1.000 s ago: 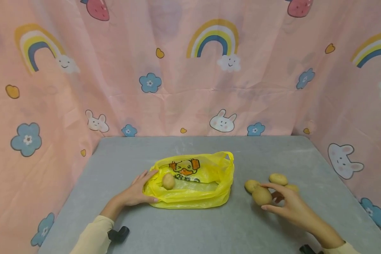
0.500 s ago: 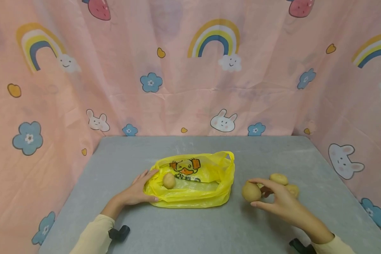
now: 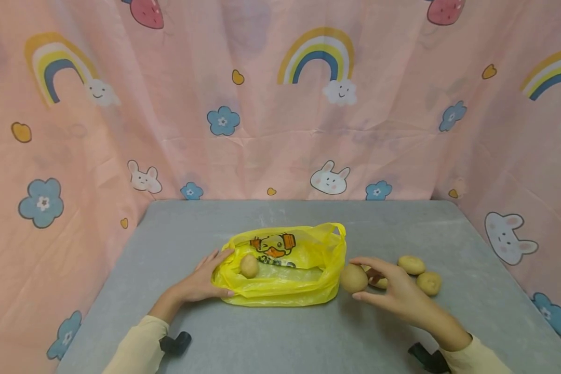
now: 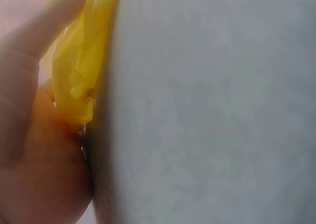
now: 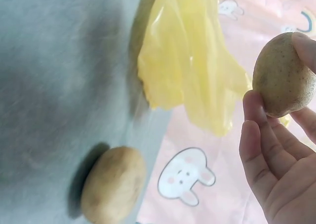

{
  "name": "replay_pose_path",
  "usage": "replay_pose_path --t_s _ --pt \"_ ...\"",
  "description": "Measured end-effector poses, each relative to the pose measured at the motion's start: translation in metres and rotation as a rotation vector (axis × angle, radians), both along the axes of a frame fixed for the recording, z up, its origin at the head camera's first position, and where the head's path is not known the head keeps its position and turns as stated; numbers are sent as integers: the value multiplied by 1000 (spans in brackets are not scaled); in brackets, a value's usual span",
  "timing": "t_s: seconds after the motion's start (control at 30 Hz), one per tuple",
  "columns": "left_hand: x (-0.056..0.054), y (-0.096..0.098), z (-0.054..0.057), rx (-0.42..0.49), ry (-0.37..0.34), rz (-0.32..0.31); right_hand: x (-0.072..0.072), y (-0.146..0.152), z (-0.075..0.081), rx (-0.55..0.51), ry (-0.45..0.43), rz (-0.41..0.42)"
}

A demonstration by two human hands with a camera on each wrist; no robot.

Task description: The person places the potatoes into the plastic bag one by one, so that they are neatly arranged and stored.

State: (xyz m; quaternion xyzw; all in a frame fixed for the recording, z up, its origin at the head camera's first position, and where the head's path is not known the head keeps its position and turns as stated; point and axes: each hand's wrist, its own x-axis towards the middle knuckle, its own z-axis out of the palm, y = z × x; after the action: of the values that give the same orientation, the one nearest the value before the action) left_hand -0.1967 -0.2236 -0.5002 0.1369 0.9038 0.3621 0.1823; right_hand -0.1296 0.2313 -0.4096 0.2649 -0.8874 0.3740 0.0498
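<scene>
A yellow plastic bag (image 3: 280,299) with a printed duck lies with its mouth spread, one potato (image 3: 249,266) inside at the left. My left hand (image 3: 196,283) holds the bag's left end, thumb toward the front and fingers at the back rim. In the left wrist view, crumpled bag plastic (image 4: 81,70) lies between thumb and palm. Between thumb and fingertips, my right hand (image 3: 399,293) pinches another potato (image 3: 354,279), raised just right of the bag. That held potato (image 5: 284,75) also shows in the right wrist view.
Right of the bag, a potato (image 3: 377,282) lies partly hidden behind my right hand. Two more potatoes, one farther back (image 3: 411,265) and one nearer (image 3: 428,283), rest on the grey table (image 3: 262,343). A pink printed curtain (image 3: 280,145) surrounds the table's back and sides.
My right hand has carried its potato leftward, from over the other potatoes to the bag's right side. The left hand and bag stay about where they were.
</scene>
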Motion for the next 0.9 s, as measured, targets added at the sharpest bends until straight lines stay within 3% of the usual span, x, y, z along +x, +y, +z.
replay_pose_path --t_s 0.5,0.73,0.9 --pt "3 1 5 -1 -10 1 -10 -35 3 21 -15 11" --pt "3 1 6 5 -6 -7 -14 -55 3 -3 -67 99" --pt "3 1 5 7 -9 -5 -17 -71 0 -1 -54 126"
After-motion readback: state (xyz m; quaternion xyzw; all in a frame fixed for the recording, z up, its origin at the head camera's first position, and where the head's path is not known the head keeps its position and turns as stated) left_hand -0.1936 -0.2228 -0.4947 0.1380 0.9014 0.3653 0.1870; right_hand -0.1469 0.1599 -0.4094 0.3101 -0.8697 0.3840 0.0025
